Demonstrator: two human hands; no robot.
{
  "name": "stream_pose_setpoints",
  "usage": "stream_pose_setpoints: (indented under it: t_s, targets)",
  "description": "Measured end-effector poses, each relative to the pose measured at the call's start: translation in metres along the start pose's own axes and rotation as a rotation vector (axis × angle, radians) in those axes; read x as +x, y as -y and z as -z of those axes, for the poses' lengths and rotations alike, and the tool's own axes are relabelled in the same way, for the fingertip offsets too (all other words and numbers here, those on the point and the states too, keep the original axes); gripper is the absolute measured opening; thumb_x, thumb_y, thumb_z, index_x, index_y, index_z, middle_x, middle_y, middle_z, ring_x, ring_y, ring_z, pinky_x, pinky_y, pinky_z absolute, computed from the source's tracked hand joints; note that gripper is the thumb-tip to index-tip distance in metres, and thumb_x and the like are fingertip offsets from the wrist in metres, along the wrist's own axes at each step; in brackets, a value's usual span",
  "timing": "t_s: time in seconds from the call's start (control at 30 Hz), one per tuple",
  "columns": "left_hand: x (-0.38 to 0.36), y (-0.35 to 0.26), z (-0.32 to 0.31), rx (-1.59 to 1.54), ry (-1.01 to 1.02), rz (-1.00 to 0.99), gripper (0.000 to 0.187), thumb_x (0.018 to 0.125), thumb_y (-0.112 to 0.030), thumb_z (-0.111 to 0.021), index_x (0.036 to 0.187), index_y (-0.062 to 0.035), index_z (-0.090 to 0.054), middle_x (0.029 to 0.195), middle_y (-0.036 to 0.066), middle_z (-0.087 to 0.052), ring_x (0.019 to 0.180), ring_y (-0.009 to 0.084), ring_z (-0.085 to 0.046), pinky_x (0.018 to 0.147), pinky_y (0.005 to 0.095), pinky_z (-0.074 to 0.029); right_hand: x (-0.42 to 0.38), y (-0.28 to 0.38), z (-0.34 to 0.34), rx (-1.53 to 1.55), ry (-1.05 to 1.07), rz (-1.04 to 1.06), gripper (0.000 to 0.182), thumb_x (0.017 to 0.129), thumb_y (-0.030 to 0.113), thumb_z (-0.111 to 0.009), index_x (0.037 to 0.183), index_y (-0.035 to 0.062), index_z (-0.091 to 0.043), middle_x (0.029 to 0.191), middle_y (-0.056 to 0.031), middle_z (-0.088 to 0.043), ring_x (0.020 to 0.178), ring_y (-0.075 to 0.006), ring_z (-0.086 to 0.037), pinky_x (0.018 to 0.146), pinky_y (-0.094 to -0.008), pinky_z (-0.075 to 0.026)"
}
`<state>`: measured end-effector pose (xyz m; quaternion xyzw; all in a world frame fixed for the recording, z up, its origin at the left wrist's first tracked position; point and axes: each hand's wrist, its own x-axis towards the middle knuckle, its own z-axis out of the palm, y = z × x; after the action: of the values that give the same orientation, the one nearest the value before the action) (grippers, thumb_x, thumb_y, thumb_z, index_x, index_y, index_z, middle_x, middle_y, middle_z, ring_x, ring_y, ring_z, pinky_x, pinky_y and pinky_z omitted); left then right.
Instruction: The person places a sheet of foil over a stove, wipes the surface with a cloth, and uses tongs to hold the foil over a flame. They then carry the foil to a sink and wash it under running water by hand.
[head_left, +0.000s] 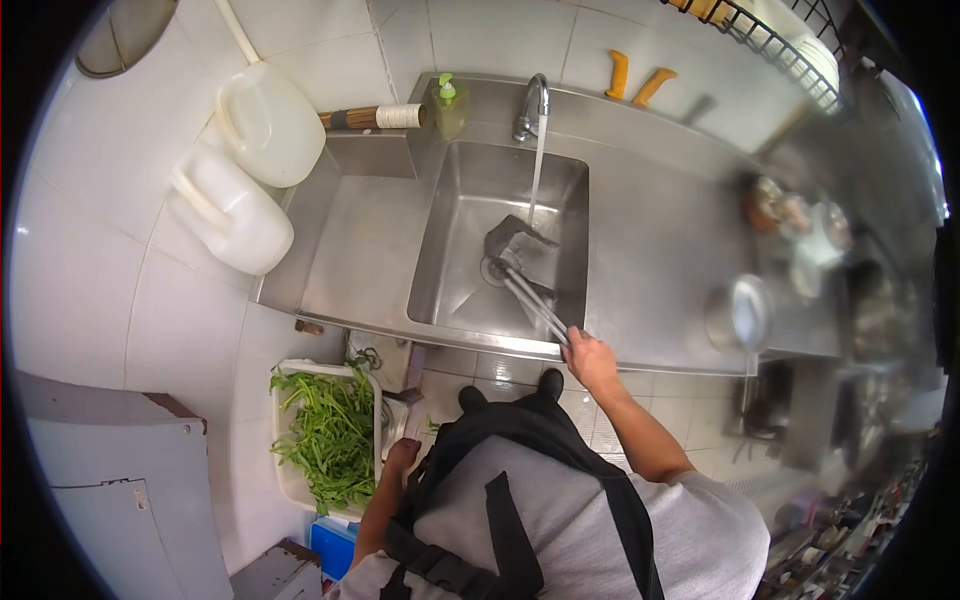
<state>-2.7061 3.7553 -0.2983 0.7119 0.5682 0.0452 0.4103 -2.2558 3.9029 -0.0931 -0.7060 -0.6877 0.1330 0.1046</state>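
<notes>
My right hand [589,358] is closed around the handle end of long metal tongs [535,305] at the sink's front edge. The tongs slope down into the steel sink [425,270], their far end against a dark grey, cloth-like piece [508,236] near the drain. I cannot make out exactly what that piece is. Water runs from the tap [540,95] into the sink beside it. My left hand [403,455] hangs low by my side with curled fingers and nothing visible in it. It is nearest to a white basin [378,425] of leafy greens [325,435].
A soap bottle [450,108] and a bundled stick brush [375,118] are behind the sink. Two plastic jugs [270,125] hang at left. A metal pot [740,312] sits on the right counter [660,250]. Two orange handles [655,86] stand at the back wall.
</notes>
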Motion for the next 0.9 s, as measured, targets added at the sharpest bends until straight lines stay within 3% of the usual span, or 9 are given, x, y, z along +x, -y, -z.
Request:
stream_pose_setpoints:
  t_s: [0.07, 0.13, 0.27, 0.33, 0.63, 0.7, 0.77, 0.83, 0.9]
  targets:
    - [-0.005, -0.017, 0.005, 0.116, 0.075, 0.052, 0.034, 0.086, -0.033, -0.048, 0.086, -0.0029, -0.063, 0.090, 0.023, -0.062, 0.088, 0.0400, -0.059, 0.077, 0.0436, -0.048, 0.011, 0.003, 0.001, -0.076, 0.093, 0.063, 0.023, 0.085, 0.024, -0.059, 0.095, 0.0065, -0.049, 0.086, -0.0168, -0.063, 0.073, -0.0386, -0.062, 0.063, -0.0478, -0.050]
    - [-0.008, -0.032, 0.015, -0.157, 0.108, 0.373, 0.033, 0.086, -0.032, -0.047, 0.086, -0.0026, -0.062, 0.088, 0.023, -0.061, 0.086, 0.0409, -0.059, 0.077, 0.0431, -0.048, 0.028, 0.002, 0.002, -0.091, 0.089, 0.095, 0.022, 0.085, 0.024, -0.059, 0.096, 0.0067, -0.049, 0.087, -0.0169, -0.062, 0.074, -0.0389, -0.062, 0.064, -0.0477, -0.050]
    - [-0.015, -0.018, 0.006, -0.169, -0.136, 0.214, 0.034, 0.085, -0.033, -0.050, 0.087, -0.0014, -0.063, 0.087, 0.022, -0.063, 0.085, 0.0393, -0.060, 0.077, 0.0422, -0.048, 0.062, 0.000, 0.010, -0.125, 0.055, 0.145, 0.023, 0.084, 0.022, -0.059, 0.100, 0.0071, -0.050, 0.088, -0.0172, -0.062, 0.077, -0.0389, -0.062, 0.066, -0.0474, -0.050]
    - [-0.012, -0.010, -0.005, -0.310, -0.220, 0.427, 0.036, 0.083, -0.034, -0.055, 0.087, 0.0006, -0.064, 0.088, 0.021, -0.065, 0.086, 0.0363, -0.062, 0.077, 0.0411, -0.048, 0.069, -0.001, 0.021, -0.133, 0.062, 0.110, 0.024, 0.085, 0.023, -0.059, 0.100, 0.0064, -0.051, 0.087, -0.0173, -0.063, 0.078, -0.0389, -0.062, 0.068, -0.0472, -0.051]
    - [-0.004, 0.021, -0.027, -0.251, 0.069, 0.522, 0.035, 0.080, -0.032, -0.058, 0.089, 0.0008, -0.065, 0.079, 0.021, -0.065, 0.078, 0.0324, -0.064, 0.072, 0.0394, -0.049, 0.044, 0.005, 0.058, -0.138, 0.318, 0.191, 0.035, 0.085, 0.033, -0.063, 0.104, 0.0042, -0.054, 0.082, -0.0175, -0.064, 0.073, -0.0357, -0.064, 0.066, -0.0458, -0.050]
    - [-0.003, 0.053, -0.057, -0.234, -0.044, 0.406, 0.034, 0.080, -0.032, -0.059, 0.088, 0.0000, -0.065, 0.078, 0.020, -0.065, 0.076, 0.0318, -0.064, 0.070, 0.0390, -0.049, 0.042, 0.018, 0.075, 0.210, 0.718, -0.001, 0.037, 0.085, 0.036, -0.064, 0.098, 0.0023, -0.057, 0.072, -0.0113, -0.061, 0.059, -0.0229, -0.062, 0.056, -0.0371, -0.049]
    - [-0.005, 0.060, -0.060, -0.212, -0.159, 0.282, 0.033, 0.080, -0.032, -0.059, 0.087, -0.0007, -0.065, 0.076, 0.019, -0.065, 0.073, 0.0312, -0.064, 0.069, 0.0385, -0.049, 0.035, 0.016, 0.072, 0.423, 0.821, -0.121, 0.036, 0.085, 0.036, -0.064, 0.094, 0.0019, -0.057, 0.069, -0.0076, -0.058, 0.055, -0.0168, -0.057, 0.051, -0.0323, -0.047]
    - [-0.006, 0.039, -0.042, -0.231, -0.219, 0.437, 0.035, 0.081, -0.034, -0.059, 0.088, -0.0006, -0.065, 0.075, 0.017, -0.065, 0.069, 0.0299, -0.064, 0.066, 0.0377, -0.050, 0.024, 0.005, 0.073, 0.773, 0.973, -0.303, 0.035, 0.087, 0.036, -0.064, 0.088, 0.0022, -0.056, 0.063, -0.0008, -0.053, 0.049, -0.0065, -0.049, 0.042, -0.0218, -0.040]
    - [-0.003, 0.037, -0.029, -0.282, -0.173, 0.451, 0.036, 0.081, -0.034, -0.060, 0.089, 0.0004, -0.065, 0.076, 0.017, -0.065, 0.069, 0.0293, -0.064, 0.066, 0.0374, -0.050, 0.014, -0.001, 0.084, 0.881, 0.977, -0.408, 0.034, 0.087, 0.036, -0.063, 0.087, 0.0027, -0.056, 0.062, -0.0012, -0.053, 0.048, -0.0072, -0.049, 0.042, -0.0224, -0.040]
